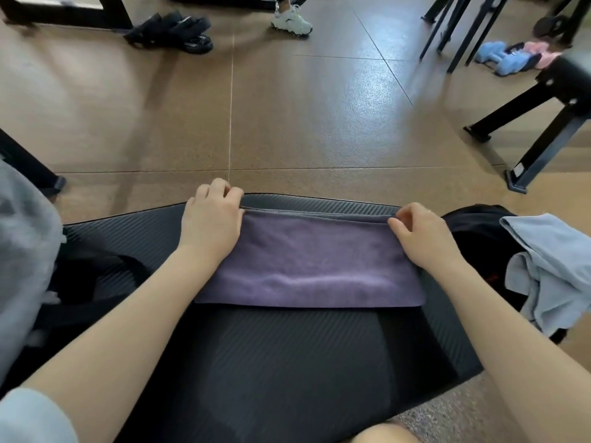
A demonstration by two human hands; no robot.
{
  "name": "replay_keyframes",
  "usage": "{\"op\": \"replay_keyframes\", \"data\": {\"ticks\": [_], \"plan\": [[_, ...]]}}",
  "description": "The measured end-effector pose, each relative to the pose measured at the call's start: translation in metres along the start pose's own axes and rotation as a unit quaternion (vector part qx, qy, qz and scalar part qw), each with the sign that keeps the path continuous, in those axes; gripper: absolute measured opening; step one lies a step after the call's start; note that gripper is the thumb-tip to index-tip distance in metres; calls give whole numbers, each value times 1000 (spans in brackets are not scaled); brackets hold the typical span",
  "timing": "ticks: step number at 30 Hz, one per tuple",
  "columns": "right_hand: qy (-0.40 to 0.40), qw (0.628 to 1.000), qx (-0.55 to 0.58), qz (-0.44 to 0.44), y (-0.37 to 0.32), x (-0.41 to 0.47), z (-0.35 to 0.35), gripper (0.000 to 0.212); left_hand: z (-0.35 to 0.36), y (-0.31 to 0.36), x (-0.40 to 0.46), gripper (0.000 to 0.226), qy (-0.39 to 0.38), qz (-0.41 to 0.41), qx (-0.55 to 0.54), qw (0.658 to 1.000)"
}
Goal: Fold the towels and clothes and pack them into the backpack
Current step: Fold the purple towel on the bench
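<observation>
Nearest the camera: a bare knee (pixel 387 433) at the bottom edge, just off the near edge of a ribbed black mat (pixel 271 362) spread over the brown floor (pixel 287 116).

At mid-mat: a purple towel (pixel 307 266), folded into a long flat band, lying crosswise, near edge straight, far edge close to the mat's far edge. Stacked layers visible along that far edge.

Left hand (pixel 211 222) at the towel's far left corner: palm down on the cloth, fingers curled, pinching the layered edge. Right hand (pixel 422 235) at the far right corner: thumb and fingers pinching the same edge, palm resting on the cloth. Both forearms bare, reaching in from the near corners of the mat.

At the mat's right edge: a black backpack (pixel 473 231), partly covered by a crumpled light blue cloth (pixel 550 266). Whether open or zipped: cannot tell. At the mat's left edge: a grey garment (pixel 22 251), blurred, and black straps (pixel 96 266) over the mat.

Beyond the mat: black bench legs (pixel 543 139) at right. Farther off: blue and pink cloths (pixel 518 59) on the floor under black chair legs (pixel 454 27), a heap of black straps and sandals (pixel 172 30) at upper left, and one white sneaker (pixel 291 20) of another person at the top edge.
</observation>
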State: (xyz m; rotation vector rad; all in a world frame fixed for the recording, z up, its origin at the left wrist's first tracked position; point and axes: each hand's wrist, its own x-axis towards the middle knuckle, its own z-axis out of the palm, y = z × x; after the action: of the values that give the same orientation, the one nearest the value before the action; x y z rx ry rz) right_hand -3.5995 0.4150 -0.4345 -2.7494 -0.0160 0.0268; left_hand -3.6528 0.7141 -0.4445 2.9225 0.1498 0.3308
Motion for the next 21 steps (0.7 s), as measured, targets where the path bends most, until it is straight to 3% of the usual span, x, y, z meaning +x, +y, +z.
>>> {"op": "replay_keyframes", "data": {"ticks": [3, 4, 6, 9, 17, 21], "plan": [[125, 975, -77, -165, -26, -29, 14, 50, 3, 20, -20, 35, 71, 116, 10, 991], [114, 965, -70, -226, -40, -42, 22, 56, 5, 28, -27, 43, 52, 154, 5, 987], [1, 953, -64, -296, -67, -60, 44, 68, 8, 40, -37, 65, -69, 165, 3, 984], [-115, 949, -118, -270, -82, -63, 65, 88, 18, 27, -43, 90, -183, 96, 9, 978], [-103, 964, -181, -167, -24, -28, 46, 78, 20, 23, -46, 101, -208, 74, 11, 975], [-155, 956, -156, -193, -7, -10, 31, 70, 14, 30, -68, 108, -202, 42, 5, 978]]}}
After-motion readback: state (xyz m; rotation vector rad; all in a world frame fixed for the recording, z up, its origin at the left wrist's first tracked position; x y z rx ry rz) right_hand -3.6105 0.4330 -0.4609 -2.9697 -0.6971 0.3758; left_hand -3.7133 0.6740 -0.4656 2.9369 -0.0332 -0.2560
